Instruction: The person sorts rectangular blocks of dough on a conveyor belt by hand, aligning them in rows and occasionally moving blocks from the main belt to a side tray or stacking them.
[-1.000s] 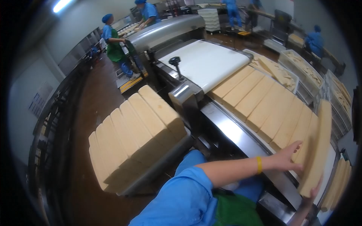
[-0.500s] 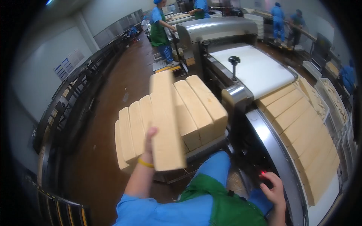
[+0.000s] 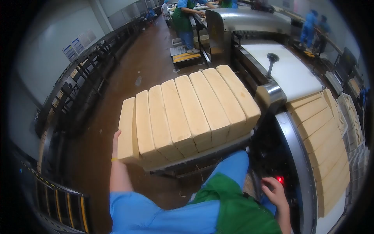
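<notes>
"Left hand [image 3: 115, 146] did what?"
"Brought the end block [image 3: 127, 130] from above the row [image 3: 180, 113] to nine o'clock, seemingly lengthening it; fingers hidden, grip unclear."
"Right hand [image 3: 276, 192]?"
"Hung empty, loosely spread, at four o'clock."

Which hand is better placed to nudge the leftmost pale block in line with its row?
Probably the left hand: it is against the outer side of the leftmost block. The right hand, apparently empty, is near the metal rail, apart from the row.
</notes>
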`<state>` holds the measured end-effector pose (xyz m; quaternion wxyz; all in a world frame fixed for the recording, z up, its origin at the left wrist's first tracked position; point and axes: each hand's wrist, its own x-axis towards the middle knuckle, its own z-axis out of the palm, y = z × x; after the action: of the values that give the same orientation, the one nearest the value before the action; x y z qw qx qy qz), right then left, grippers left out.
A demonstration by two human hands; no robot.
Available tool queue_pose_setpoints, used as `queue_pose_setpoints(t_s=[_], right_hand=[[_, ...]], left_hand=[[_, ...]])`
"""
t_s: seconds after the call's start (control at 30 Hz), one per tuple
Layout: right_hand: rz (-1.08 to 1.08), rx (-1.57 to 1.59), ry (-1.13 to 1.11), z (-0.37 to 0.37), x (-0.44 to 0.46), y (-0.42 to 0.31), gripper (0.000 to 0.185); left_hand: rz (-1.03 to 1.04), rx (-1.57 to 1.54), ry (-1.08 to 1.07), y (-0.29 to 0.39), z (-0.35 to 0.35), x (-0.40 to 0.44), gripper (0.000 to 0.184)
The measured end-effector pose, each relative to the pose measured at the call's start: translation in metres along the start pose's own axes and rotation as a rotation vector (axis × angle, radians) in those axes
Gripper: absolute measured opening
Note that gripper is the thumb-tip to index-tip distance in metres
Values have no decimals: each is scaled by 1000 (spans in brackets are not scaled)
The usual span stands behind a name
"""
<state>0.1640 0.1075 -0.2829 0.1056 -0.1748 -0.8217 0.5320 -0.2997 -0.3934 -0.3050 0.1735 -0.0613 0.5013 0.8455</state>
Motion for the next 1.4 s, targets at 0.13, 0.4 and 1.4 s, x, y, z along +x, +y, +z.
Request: queue_pose_setpoints(t_s=[0.13, 0.4, 1.4], right_hand=[[36, -10, 12, 4, -7, 4, 29], [112, 16, 41, 14, -9, 17, 29], [99, -67, 40, 16, -33, 34, 28]], left_hand=[[267, 430, 121, -1, -30, 42, 32], [340, 976, 216, -8, 24, -12, 58], [262, 1610, 533, -9, 83, -36, 62]])
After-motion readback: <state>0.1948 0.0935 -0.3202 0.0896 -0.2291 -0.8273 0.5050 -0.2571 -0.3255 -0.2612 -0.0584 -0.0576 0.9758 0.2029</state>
